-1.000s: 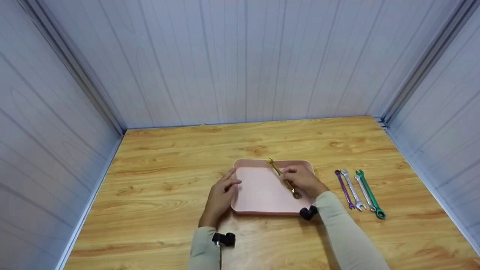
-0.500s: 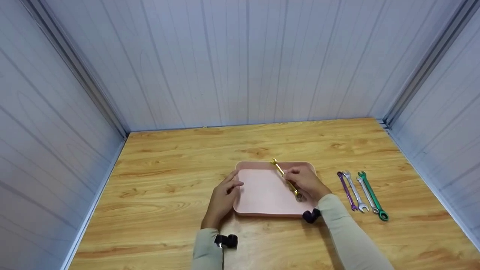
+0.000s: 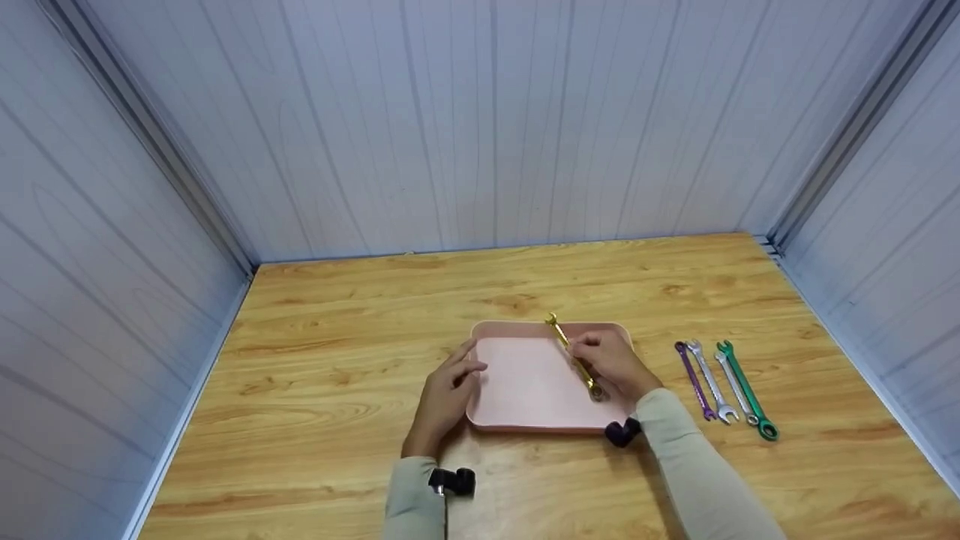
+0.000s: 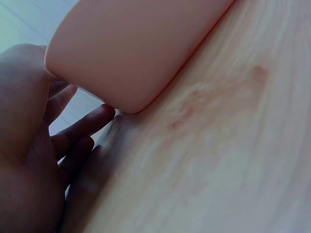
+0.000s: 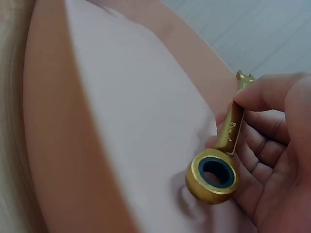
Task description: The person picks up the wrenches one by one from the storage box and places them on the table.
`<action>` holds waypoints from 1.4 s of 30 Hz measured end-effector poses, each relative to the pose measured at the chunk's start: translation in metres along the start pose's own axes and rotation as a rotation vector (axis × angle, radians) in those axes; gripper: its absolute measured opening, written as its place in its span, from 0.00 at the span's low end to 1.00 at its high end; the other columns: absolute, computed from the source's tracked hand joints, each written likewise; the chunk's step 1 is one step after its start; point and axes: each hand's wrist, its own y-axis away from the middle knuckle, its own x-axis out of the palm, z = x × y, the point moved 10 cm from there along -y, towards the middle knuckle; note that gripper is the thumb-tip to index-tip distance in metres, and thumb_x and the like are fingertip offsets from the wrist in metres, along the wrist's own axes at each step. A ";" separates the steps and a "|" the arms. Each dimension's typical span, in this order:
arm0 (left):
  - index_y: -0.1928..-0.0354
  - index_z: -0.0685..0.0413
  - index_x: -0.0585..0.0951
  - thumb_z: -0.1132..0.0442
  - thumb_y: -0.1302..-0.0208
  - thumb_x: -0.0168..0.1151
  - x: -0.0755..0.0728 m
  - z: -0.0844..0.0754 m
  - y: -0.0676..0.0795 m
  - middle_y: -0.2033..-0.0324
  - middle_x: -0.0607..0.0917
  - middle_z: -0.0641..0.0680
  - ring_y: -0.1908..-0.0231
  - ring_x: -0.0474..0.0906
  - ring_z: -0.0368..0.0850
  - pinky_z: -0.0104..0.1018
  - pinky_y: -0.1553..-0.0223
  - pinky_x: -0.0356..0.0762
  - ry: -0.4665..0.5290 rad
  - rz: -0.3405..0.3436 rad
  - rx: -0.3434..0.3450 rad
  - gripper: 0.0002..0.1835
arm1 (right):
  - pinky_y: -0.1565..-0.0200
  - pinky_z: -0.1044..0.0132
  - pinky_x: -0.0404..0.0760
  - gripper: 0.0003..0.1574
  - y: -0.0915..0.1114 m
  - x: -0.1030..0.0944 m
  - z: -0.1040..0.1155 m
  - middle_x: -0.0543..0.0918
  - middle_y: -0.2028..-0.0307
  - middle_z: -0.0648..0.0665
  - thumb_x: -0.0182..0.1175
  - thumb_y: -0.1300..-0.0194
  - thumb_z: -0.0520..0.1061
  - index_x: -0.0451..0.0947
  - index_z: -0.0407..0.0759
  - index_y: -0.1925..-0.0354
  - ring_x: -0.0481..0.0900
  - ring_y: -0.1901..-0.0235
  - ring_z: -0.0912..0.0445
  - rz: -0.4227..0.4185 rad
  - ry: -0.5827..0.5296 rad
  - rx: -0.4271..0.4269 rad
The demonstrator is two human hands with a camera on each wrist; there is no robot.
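Observation:
A gold combination wrench [image 3: 587, 377] slants over the right part of a shallow pink tray [image 3: 517, 386]. My right hand [image 3: 611, 363] pinches its shaft between thumb and fingers. Its ring end, with a dark insert, points toward me close over the tray floor, while the open end overlaps the far rim. In the right wrist view the wrench [image 5: 232, 128] casts a soft shadow on the tray floor. My left hand [image 3: 442, 397] holds the tray's left rim, thumb over the edge and fingers along the outer wall. The left wrist view shows those fingertips right at the tray's outer wall [image 4: 131, 53].
Right of the tray several wrenches lie side by side on the wood-grain table [image 3: 337, 352]: a purple wrench [image 3: 696, 382], two silver wrenches [image 3: 711, 381] and a green wrench [image 3: 745, 386]. Pale panels [image 3: 480, 135] enclose the table at the back and both sides.
The gold wrench has shifted slightly to the right in the head view, still pinched by my right hand. My left hand stays at the tray's left rim.

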 end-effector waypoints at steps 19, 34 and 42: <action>0.54 0.52 0.88 0.66 0.31 0.58 0.002 -0.001 -0.004 0.30 0.71 0.41 0.30 0.63 0.43 0.42 0.29 0.58 0.008 -0.007 0.000 0.11 | 0.72 0.68 0.76 0.18 0.002 -0.015 0.021 0.83 0.69 0.32 0.62 0.30 0.39 0.78 0.19 0.58 0.77 0.72 0.53 -0.070 -0.161 -0.158; 0.53 0.55 0.88 0.68 0.30 0.58 0.002 -0.001 -0.001 0.31 0.72 0.44 0.30 0.64 0.45 0.43 0.30 0.61 0.002 0.008 0.025 0.11 | 0.69 0.68 0.79 0.13 0.020 -0.031 0.034 0.84 0.70 0.35 0.63 0.32 0.37 0.80 0.23 0.58 0.81 0.69 0.47 -0.234 -0.219 -0.153; 0.54 0.53 0.88 0.67 0.31 0.58 0.000 -0.001 0.001 0.31 0.71 0.41 0.30 0.63 0.44 0.43 0.29 0.58 -0.009 -0.004 0.001 0.11 | 0.70 0.66 0.80 0.10 0.026 -0.039 0.045 0.83 0.72 0.40 0.63 0.31 0.38 0.82 0.28 0.61 0.78 0.74 0.55 -0.221 -0.241 -0.182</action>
